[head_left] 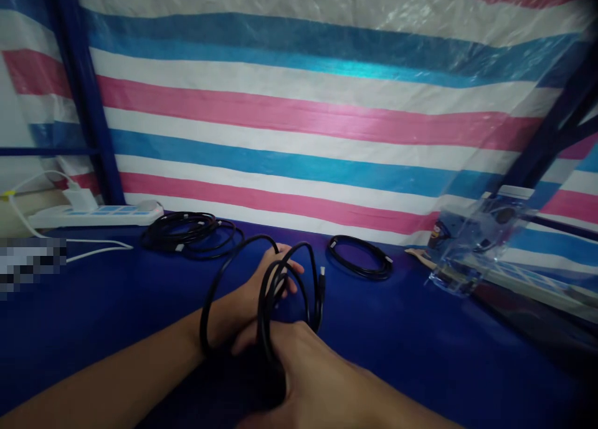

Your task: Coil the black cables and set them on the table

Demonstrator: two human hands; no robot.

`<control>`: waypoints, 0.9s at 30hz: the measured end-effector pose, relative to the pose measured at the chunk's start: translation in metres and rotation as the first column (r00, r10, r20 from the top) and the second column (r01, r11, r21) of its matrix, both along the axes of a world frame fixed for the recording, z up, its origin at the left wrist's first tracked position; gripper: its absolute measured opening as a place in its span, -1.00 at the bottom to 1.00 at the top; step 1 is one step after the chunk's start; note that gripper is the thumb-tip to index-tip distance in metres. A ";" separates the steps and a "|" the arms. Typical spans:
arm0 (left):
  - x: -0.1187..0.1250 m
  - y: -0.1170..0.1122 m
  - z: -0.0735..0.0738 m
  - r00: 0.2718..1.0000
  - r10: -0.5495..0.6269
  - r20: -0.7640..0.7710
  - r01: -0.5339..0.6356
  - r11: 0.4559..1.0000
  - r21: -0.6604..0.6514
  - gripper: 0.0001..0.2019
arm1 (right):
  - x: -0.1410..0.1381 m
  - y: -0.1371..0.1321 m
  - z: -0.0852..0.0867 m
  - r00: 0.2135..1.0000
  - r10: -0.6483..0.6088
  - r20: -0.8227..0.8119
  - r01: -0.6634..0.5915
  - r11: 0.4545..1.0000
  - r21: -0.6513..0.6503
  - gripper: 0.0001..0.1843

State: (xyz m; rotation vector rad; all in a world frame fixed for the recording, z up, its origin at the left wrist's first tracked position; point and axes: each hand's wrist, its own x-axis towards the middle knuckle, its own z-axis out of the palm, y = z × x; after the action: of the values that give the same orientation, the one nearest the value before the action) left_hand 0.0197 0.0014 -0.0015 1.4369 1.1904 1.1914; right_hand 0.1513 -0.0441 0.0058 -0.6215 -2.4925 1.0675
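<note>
On the head view I have a smooth, round-sectioned black cable (262,332) rising in springy loops over the glossy blue table (116,304), its pale-tipped connector (322,273) upright. My right hand (303,360) wraps it, fingers curled around the strands; my left hand (261,278) sits behind the loops, fingers half bent, and I can't tell whether they pinch anything. Beyond lie a tangled dark coil (180,231) and, to the right, a neat oval one (357,269). A crinkled, shiny striped sheet (299,105) hangs behind. At far right stands a clear plastic package (476,248); its contents are too blurred for me to name.
</note>
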 end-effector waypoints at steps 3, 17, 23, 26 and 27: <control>0.009 -0.004 0.001 0.996 0.057 0.064 -0.058 0.998 0.008 -0.71 | -0.002 -0.002 -0.006 0.990 -0.001 0.138 -0.023 0.984 0.176 -0.61; -0.017 0.025 0.000 0.952 -0.025 -0.304 0.079 0.983 0.168 -0.50 | 0.005 0.012 0.001 0.999 0.034 -0.043 -0.024 0.974 0.227 -0.87; -0.023 0.009 0.031 0.926 0.180 -0.333 0.117 0.700 0.704 -0.56 | 0.016 0.016 0.010 0.995 0.082 -0.053 -0.097 0.894 -0.437 -0.82; -0.021 -0.008 0.044 0.834 0.042 -0.549 0.399 0.641 0.655 -0.64 | 0.018 0.013 0.011 0.950 0.302 -0.073 -0.289 0.772 -0.566 -0.85; -0.020 -0.012 0.046 0.801 -0.039 -0.597 0.472 0.654 0.591 -0.66 | 0.018 0.012 0.011 0.929 0.359 -0.091 -0.341 0.735 -0.586 -0.87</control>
State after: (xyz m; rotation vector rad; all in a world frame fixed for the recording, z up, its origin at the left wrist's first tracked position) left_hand -0.0001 -0.0102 0.0444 2.6078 0.7933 1.1120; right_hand 0.1689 -0.0323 0.0170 -0.3113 -2.3260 2.0445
